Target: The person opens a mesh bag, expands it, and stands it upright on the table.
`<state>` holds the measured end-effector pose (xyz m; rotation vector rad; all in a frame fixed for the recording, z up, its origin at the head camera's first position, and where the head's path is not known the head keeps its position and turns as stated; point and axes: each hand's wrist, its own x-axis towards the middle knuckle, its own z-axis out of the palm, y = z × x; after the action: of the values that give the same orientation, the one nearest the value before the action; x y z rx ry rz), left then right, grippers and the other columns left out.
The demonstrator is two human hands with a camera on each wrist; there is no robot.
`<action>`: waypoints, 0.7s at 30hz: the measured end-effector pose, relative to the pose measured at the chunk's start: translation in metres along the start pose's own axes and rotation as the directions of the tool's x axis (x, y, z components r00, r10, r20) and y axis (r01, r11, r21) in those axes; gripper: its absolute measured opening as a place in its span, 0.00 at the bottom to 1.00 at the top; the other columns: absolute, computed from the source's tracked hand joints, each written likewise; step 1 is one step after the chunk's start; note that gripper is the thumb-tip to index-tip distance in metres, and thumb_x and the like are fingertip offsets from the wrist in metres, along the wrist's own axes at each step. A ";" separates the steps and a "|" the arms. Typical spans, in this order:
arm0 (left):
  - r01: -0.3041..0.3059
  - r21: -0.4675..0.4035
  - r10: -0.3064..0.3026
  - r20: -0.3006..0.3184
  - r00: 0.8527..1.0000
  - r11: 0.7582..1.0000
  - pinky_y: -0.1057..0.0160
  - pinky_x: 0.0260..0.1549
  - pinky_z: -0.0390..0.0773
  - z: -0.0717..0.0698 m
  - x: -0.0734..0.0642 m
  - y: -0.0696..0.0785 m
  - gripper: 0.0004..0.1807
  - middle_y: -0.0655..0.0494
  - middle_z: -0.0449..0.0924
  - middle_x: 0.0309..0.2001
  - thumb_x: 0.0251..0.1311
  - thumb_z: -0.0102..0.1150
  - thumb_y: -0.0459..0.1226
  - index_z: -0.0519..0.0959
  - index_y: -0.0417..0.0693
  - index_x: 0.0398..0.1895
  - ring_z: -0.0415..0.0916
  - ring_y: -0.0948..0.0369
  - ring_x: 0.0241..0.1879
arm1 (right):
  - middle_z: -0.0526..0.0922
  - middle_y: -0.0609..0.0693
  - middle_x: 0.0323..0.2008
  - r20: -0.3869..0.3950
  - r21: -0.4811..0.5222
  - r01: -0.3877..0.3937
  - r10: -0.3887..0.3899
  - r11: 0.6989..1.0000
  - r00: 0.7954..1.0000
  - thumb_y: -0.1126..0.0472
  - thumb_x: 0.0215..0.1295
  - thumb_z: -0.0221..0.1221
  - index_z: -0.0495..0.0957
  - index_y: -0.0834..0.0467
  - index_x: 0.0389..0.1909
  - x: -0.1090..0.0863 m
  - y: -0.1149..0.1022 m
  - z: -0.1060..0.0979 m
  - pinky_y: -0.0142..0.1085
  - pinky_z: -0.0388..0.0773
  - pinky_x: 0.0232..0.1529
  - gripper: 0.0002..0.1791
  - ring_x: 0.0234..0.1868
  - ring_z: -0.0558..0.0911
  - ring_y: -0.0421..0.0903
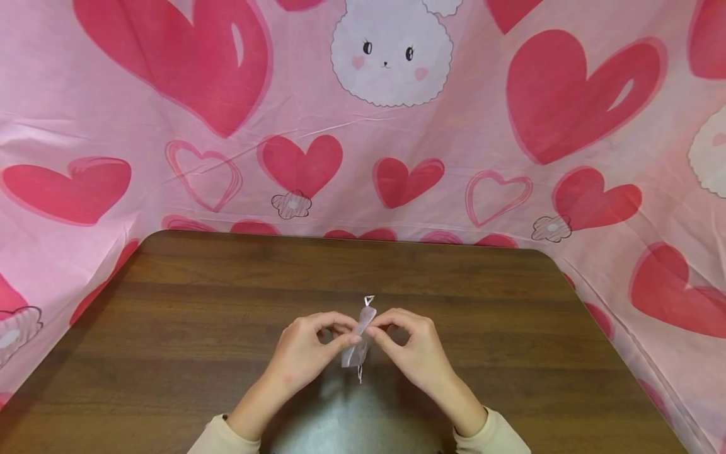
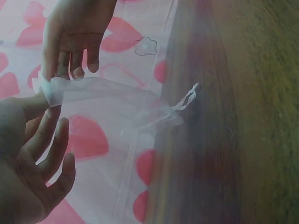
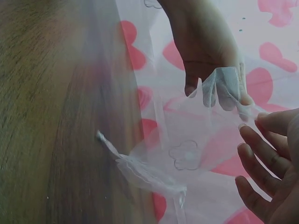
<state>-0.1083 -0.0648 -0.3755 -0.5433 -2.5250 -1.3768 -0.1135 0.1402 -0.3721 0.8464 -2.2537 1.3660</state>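
A small sheer white drawstring pouch (image 1: 353, 358) is held up between both hands above the table. My left hand (image 1: 303, 350) pinches one side of it between thumb and fingertips, and my right hand (image 1: 416, 347) pinches the opposite side. White cords stick out at both ends of the pouch in the head view. In the left wrist view the see-through fabric (image 2: 103, 95) stretches away from the fingertips to a looped cord (image 2: 187, 99). The right wrist view shows the gathered, wrinkled part (image 3: 149, 175) hanging lower, beyond the fingers. Nothing can be made out inside the pouch.
A dark brown wooden table (image 1: 227, 284) with rounded far corners lies under the hands. Behind it and along its sides hangs a pink cloth (image 1: 351, 139) printed with hearts and white fluffy faces. Pale light reflects off the table's near middle.
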 end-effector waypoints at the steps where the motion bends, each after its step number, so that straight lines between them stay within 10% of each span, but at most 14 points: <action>1: 0.002 0.002 -0.002 -0.002 1.000 1.000 0.61 0.36 0.78 0.000 0.000 0.000 0.05 0.77 0.82 0.30 0.54 0.73 0.43 0.87 0.65 0.34 0.77 0.73 0.32 | 0.86 0.42 0.31 -0.005 -0.005 -0.002 0.002 1.000 1.000 0.67 0.60 0.68 0.86 0.54 0.33 0.000 0.000 0.000 0.33 0.76 0.35 0.05 0.33 0.82 0.38; 21: 0.048 -0.017 -0.048 -0.004 0.999 0.999 0.59 0.38 0.78 0.003 -0.002 0.003 0.03 0.78 0.79 0.28 0.58 0.70 0.45 0.85 0.65 0.29 0.76 0.72 0.31 | 0.86 0.41 0.31 -0.010 -0.013 -0.063 0.063 0.998 0.998 0.66 0.60 0.68 0.86 0.54 0.33 -0.001 -0.001 0.001 0.33 0.77 0.35 0.04 0.32 0.81 0.38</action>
<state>-0.1059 -0.0616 -0.3754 -0.4850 -2.5411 -1.4158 -0.1124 0.1392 -0.3729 0.7684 -2.2972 1.3786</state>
